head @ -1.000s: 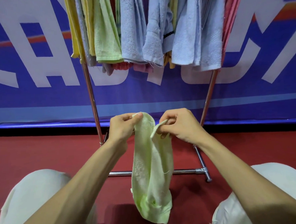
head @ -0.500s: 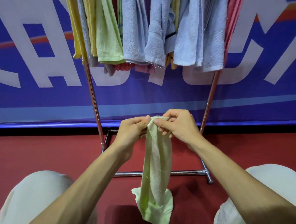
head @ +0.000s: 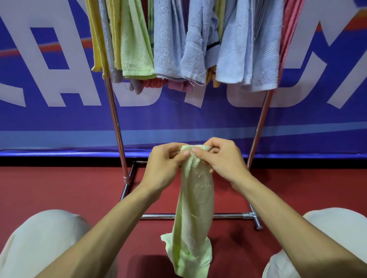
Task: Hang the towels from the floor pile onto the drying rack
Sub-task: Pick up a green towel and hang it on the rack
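While both hands meet at frame centre, the left hand (head: 166, 164) and right hand (head: 220, 158) pinch the top edge of a pale green towel (head: 193, 219) hanging between the forearms, below the loaded drying rack (head: 260, 122). Since a second ago, the hands have closed together, bunching the towel narrower.

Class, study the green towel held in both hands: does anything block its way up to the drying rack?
Nothing visible lies between the green towel and the drying rack. Hanging towels crowd it, though, and its top rail is out of frame.
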